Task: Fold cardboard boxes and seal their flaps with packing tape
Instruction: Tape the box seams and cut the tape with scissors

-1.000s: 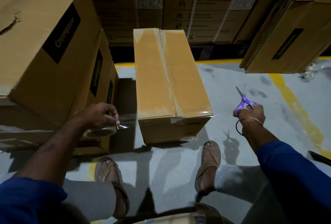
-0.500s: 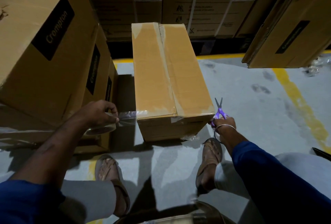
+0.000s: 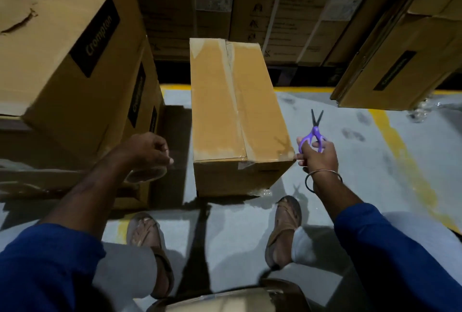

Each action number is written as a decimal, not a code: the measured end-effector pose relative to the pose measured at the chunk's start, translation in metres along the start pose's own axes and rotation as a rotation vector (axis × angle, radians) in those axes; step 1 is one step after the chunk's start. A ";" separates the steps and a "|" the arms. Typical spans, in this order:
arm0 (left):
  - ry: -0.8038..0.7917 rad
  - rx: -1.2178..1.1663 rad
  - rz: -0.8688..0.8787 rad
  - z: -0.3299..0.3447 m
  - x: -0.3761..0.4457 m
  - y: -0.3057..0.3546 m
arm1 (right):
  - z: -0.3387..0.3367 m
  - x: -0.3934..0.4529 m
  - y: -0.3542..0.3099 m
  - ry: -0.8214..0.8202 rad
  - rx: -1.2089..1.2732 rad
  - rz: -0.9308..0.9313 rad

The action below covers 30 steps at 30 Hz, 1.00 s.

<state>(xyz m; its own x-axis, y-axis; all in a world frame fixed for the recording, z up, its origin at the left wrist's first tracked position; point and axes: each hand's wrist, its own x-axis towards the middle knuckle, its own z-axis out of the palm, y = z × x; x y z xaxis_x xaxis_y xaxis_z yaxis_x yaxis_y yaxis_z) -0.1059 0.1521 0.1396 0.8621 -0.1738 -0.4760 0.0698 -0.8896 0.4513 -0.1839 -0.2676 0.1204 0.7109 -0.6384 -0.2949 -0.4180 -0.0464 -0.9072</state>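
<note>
Purple scissors point(image 3: 315, 134), blades parted, sat gripped in your right hand point(image 3: 317, 153); your left hand point(image 3: 147, 149) curled around the tape roll point(image 3: 146, 174).

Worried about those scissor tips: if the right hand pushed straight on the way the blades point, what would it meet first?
Probably nothing close: the scissors in the right hand point away over bare floor, beside the taped box. The stacked cartons come next, though depth is unclear.

Blue sleeves point(image 3: 400, 249), grey trousers point(image 3: 130, 269), brown sandals point(image 3: 285, 224), wrist bangle point(image 3: 322, 174)
</note>
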 end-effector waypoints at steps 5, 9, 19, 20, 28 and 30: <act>0.023 0.061 -0.023 -0.001 -0.006 0.003 | 0.028 -0.123 -0.026 -0.554 -0.057 0.274; 0.028 0.058 -0.040 -0.001 -0.011 0.008 | 0.061 -0.181 -0.002 -0.833 -0.220 0.462; -0.020 0.035 -0.090 -0.003 -0.014 0.012 | 0.150 -0.178 0.028 -1.006 -0.259 0.586; -0.020 0.038 -0.091 -0.002 -0.014 0.013 | 0.155 -0.177 0.029 -1.000 -0.250 0.594; -0.012 0.102 -0.106 -0.003 -0.011 0.018 | 0.171 -0.162 0.031 -0.962 -0.231 0.587; -0.005 0.106 -0.112 -0.003 -0.011 0.019 | 0.172 -0.159 0.034 -0.967 -0.234 0.572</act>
<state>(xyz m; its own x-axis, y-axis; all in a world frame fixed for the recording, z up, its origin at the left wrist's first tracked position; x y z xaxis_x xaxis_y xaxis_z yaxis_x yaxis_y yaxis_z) -0.1130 0.1381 0.1558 0.8496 -0.0728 -0.5224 0.1117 -0.9431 0.3131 -0.2143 -0.0358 0.0846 0.4772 0.2409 -0.8451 -0.8429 -0.1465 -0.5177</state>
